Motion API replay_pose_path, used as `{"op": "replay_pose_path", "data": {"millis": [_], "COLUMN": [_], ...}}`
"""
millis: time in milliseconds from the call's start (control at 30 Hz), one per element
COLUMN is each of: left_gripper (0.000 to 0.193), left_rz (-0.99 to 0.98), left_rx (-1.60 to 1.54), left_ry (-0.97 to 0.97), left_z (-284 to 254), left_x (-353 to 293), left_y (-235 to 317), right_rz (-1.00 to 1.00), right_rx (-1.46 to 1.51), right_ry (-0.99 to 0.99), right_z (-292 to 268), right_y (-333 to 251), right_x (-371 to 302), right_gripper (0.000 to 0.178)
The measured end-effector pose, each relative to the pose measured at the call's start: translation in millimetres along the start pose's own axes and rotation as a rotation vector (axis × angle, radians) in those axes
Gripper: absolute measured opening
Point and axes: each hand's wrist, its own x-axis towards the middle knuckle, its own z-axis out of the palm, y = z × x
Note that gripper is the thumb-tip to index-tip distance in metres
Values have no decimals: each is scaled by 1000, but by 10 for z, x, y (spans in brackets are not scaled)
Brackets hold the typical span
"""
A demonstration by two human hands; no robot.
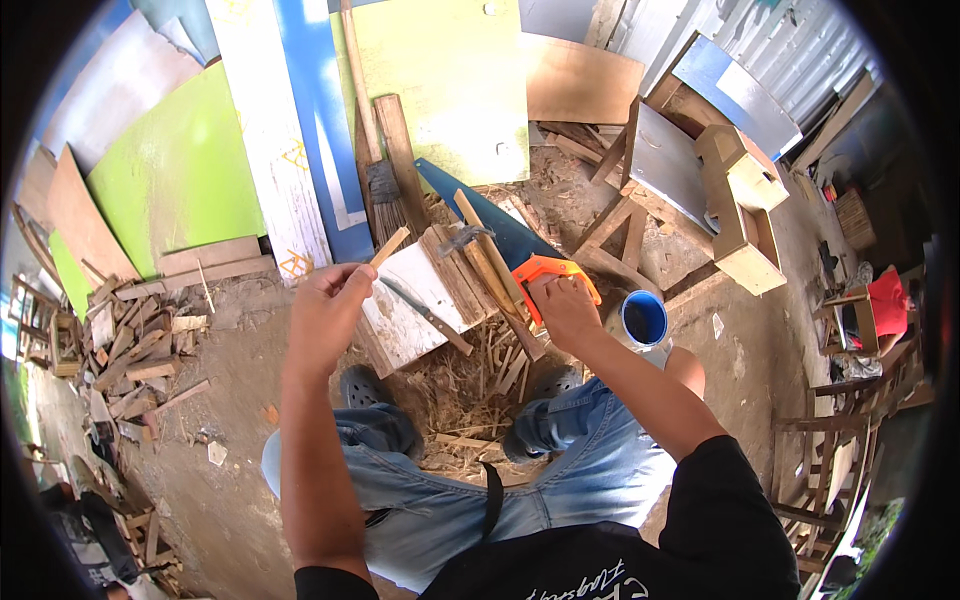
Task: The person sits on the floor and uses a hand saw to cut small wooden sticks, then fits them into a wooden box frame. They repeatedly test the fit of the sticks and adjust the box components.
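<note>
Black T-shirt cloth [600, 565] lies nearest. Ahead, the left hand [335, 308] pinches 1 short, pale wooden strip [391, 246] by the far left corner of a low, white-topped wooden bench [394, 332]. Past its right edge, the right hand [568, 312] wraps 1 orange-handled handsaw with a dark-blue blade [505, 222]. 1 slim knife [425, 314] reaches the near edge; 1 wooden-handled hammer [487, 272] rests toward the right edge.
</note>
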Motion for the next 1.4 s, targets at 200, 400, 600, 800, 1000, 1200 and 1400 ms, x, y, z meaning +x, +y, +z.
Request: {"op": "replay_pose_path", "data": {"millis": [200, 400, 600, 800, 1000, 1200, 1400], "left_gripper": [31, 31, 30, 30, 29, 29, 28], "left_rz": [20, 36, 18, 19, 59, 70, 29], "left_rx": [-16, 3, -6, 29, 3, 50, 1], "left_ry": [22, -8, -29, -12, -16, -25, -8], "left_z": [-9, -4, 83, 78, 2, 20, 8], "left_x": [-36, 18, 27, 4, -2, 35, 23], "left_y": [-31, -30, 24, 58, -21, 12, 36], "right_rz": [1, 25, -212, -321, -303, -165, 181], "right_rx": [148, 125, 198, 262, 330, 236, 491], "right_ry": [206, 175, -78, -293, -127, -255, -65], "right_z": [234, 252, 68, 61, 88, -41, -297], "right_y": [40, -33, 253, 467, 408, 231, -135], "right_x": [-23, -75, 47, 191, 45, 38, 186], "right_gripper": [30, 32, 33, 40, 38, 38, 29]}}
